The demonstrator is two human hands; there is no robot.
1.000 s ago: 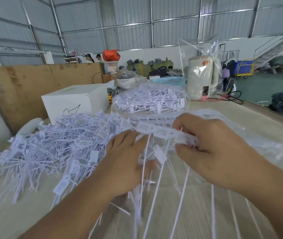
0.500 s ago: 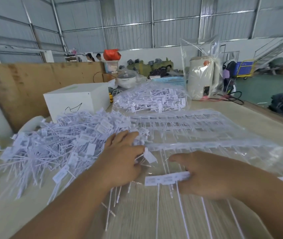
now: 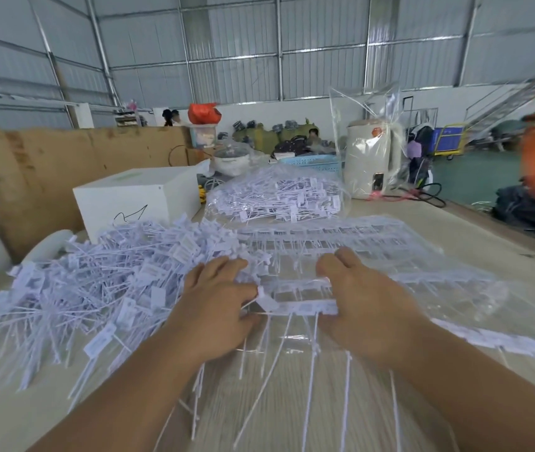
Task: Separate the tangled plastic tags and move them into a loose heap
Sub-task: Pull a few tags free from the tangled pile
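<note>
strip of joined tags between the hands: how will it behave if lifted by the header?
The strip of tags probably lifts light and fairly flat along its header. Its thin tails would likely dangle and flex. They may snag the loose heap beside the left hand.

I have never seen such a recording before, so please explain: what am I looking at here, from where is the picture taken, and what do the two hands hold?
There is no machine here. A person wears a camera on the head, so you look forward and down over that person's own arms.

The left hand and the right hand each grip one end of a strip of white plastic tags, whose thin tails hang down toward the camera.

On the table, at the left, lies a loose heap of separate tags. Behind the hands lie rows of tags in clear plastic, and further back a clear bag full of tags. A white box and a wrapped kettle also stand there.
</note>
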